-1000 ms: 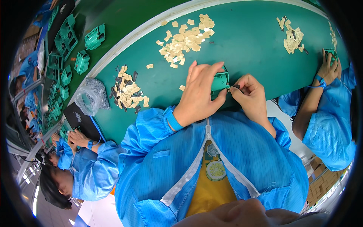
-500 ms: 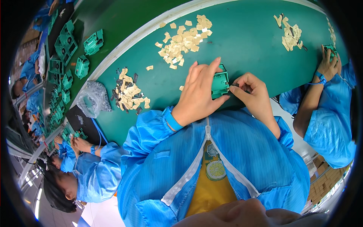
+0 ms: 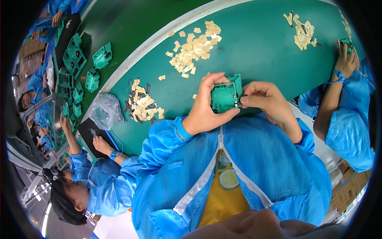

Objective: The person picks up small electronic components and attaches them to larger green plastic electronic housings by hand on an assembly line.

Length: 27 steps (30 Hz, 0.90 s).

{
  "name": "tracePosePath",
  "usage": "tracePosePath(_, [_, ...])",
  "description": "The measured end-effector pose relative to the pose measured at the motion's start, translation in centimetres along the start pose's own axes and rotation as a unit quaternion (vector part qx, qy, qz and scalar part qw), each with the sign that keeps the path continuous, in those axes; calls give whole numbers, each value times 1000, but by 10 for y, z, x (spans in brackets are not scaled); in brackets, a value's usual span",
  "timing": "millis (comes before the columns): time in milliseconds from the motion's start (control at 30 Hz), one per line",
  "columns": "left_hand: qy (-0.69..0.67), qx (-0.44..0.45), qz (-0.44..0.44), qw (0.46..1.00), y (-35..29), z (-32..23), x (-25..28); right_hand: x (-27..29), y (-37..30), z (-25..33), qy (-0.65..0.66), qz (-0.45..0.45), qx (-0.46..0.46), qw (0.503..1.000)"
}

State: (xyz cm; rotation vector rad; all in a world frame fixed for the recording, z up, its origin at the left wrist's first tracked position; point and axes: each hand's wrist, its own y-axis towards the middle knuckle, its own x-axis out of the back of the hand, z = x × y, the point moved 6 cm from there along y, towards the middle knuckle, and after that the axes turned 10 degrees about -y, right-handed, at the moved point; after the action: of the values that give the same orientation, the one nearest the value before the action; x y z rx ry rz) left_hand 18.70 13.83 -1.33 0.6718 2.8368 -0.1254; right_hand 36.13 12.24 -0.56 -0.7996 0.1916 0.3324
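My left hand is wrapped round a green plastic housing, fingers behind its far left side and thumb along the near edge. The housing's open inside faces up, showing moulded posts and small dark and light bits on its right wall. At that right wall, my right hand is closed in a pinch. A sliver of a small black piece shows at its fingertips; the rest is covered by the fingers.
Cream paper scraps lie beyond my hands. A mixed pile of scraps and black strips is at left, near a clear bag. Green housings line the far left. Co-workers sit on both sides; another scrap pile is far right.
My left hand has turned the housing so more of its inside shows. My right fingertips with the black piece have come against its right wall. The left co-worker's hands have moved apart.
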Motion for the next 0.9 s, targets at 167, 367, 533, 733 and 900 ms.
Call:
tracePosePath(167, [154, -59, 33, 986, 4, -20, 5, -5, -4, 9, -42, -22, 26, 999])
tracePosePath(367, [58, 15, 31, 998, -9, -19, 10, -15, -8, 18, -148, -33, 44, 987])
tracePosePath(533, [23, 46, 14, 999, -11, -19, 12, -22, -6, 20, -165, -37, 59, 984])
tracePosePath(733, [-16, 67, -7, 998, -9, -20, 10, -26, -6, 26, -211, -58, 80, 973])
tracePosePath(900, [-39, 75, -11, 996, -9, -16, 11, -28, -4, 28, -247, -68, 86, 963])
